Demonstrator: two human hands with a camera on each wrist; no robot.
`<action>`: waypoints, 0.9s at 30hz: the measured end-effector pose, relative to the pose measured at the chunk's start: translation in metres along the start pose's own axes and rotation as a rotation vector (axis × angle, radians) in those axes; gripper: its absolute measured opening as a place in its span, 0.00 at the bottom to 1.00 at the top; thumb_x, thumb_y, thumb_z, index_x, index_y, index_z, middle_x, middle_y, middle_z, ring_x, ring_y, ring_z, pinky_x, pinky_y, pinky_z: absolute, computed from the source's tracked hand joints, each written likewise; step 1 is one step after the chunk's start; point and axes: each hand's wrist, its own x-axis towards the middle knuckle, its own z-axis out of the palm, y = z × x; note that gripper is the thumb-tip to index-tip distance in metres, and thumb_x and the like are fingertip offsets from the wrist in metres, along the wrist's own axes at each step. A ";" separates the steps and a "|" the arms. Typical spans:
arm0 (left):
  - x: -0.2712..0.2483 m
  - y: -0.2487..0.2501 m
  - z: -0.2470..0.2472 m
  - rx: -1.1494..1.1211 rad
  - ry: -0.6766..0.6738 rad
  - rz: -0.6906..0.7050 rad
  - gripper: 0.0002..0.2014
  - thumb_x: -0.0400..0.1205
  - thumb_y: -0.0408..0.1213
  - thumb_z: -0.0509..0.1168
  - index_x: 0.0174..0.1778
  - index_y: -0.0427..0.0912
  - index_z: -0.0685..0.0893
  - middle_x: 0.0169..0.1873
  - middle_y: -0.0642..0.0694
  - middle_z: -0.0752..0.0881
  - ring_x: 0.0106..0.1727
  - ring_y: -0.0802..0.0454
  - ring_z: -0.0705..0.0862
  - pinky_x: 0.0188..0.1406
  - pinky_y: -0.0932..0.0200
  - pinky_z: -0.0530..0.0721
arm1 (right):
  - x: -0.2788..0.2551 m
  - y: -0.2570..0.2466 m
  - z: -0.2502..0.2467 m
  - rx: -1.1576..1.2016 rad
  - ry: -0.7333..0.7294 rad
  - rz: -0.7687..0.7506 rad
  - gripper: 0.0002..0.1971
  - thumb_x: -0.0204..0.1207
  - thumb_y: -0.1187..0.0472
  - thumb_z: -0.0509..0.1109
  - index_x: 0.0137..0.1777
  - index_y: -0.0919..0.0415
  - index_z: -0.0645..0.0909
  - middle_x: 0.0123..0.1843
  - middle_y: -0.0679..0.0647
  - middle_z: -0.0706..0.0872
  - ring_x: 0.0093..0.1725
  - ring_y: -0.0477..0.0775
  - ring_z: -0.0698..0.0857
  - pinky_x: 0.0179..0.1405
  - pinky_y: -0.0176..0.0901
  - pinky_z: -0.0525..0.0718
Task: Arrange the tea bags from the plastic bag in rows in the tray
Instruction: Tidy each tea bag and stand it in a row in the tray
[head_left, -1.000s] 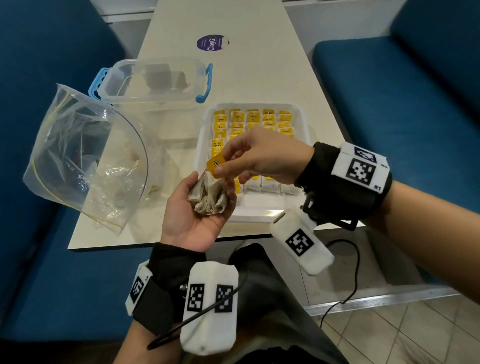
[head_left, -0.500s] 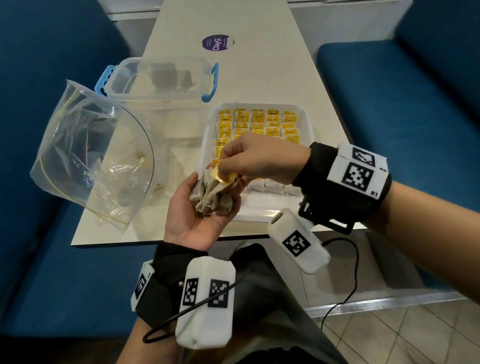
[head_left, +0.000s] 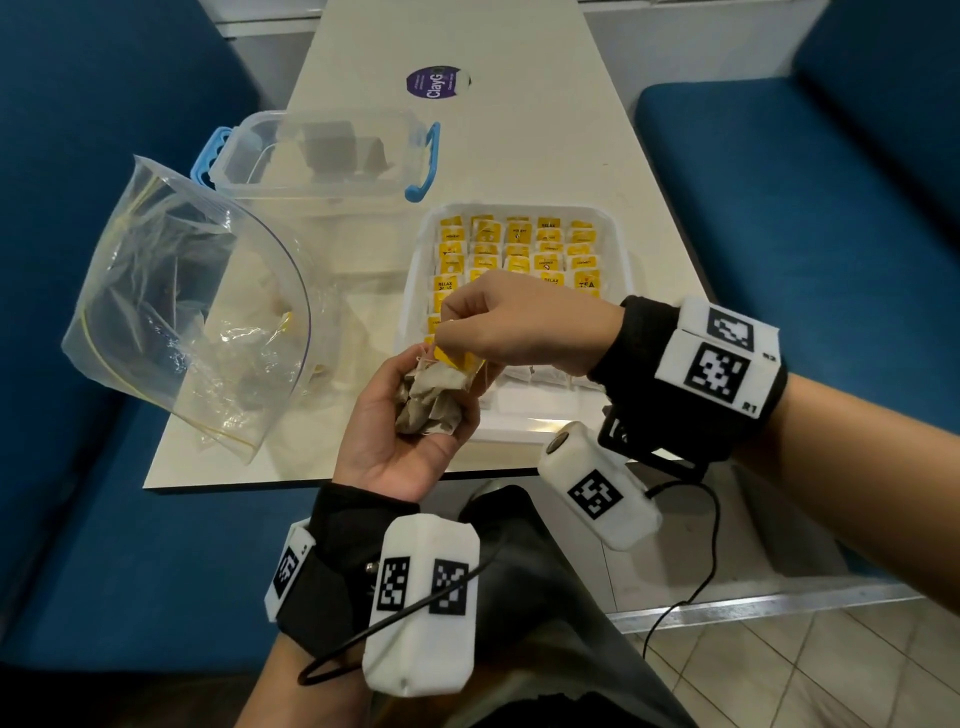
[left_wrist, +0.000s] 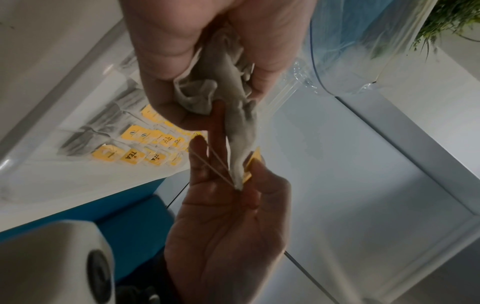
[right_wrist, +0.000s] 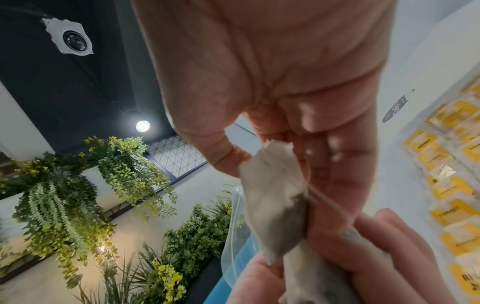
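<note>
Tea bags (head_left: 430, 399) are the item under inspection: a small crumpled clump of them sits in the cupped left hand (head_left: 400, 431), held just off the near edge of the desk (head_left: 519, 130). Working left to right, the clear plastic bag (head_left: 171, 312) lies slack and open on the desk's left corner, nearly emptied, with a few pale contents visible inside. Beyond it stands a clear lidded container (head_left: 322, 156) with blue handles. The left hand's fingers are curled loosely round the clump, evidently to keep a supply close to the tray. Immediately right, the right hand (head_left: 519, 327) has thumb and forefinger pinched on one bag's yellow tag (head_left: 454, 356); the left wrist view shows that bag drawn out from the clump, its string taut, presumably to separate it without tangling. The white tray (head_left: 621, 260) lies just beyond both hands, its far rows filled with yellow-tagged bags laid flat, its near strip bare. Judged progress: most rows complete, and placement of the pinched bag is the step outstanding.
</note>
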 end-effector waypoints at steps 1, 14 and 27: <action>0.001 0.000 -0.001 -0.028 0.006 -0.007 0.11 0.80 0.37 0.62 0.55 0.37 0.79 0.56 0.38 0.81 0.46 0.49 0.82 0.30 0.62 0.85 | -0.001 0.000 0.000 -0.003 0.001 -0.005 0.12 0.75 0.65 0.64 0.30 0.61 0.75 0.30 0.55 0.79 0.29 0.50 0.80 0.34 0.39 0.84; 0.002 0.000 0.000 -0.069 0.058 0.059 0.06 0.69 0.35 0.68 0.40 0.38 0.82 0.43 0.39 0.85 0.41 0.47 0.82 0.29 0.61 0.86 | -0.002 0.004 -0.017 -0.118 0.125 -0.083 0.12 0.67 0.71 0.72 0.50 0.59 0.84 0.43 0.63 0.87 0.36 0.47 0.82 0.39 0.39 0.84; 0.000 0.003 -0.012 -0.108 0.083 0.076 0.09 0.63 0.31 0.72 0.37 0.38 0.83 0.42 0.36 0.82 0.39 0.46 0.84 0.29 0.60 0.85 | 0.007 0.008 -0.038 -0.538 0.194 -0.068 0.07 0.72 0.64 0.70 0.50 0.60 0.82 0.40 0.49 0.80 0.43 0.49 0.77 0.34 0.33 0.73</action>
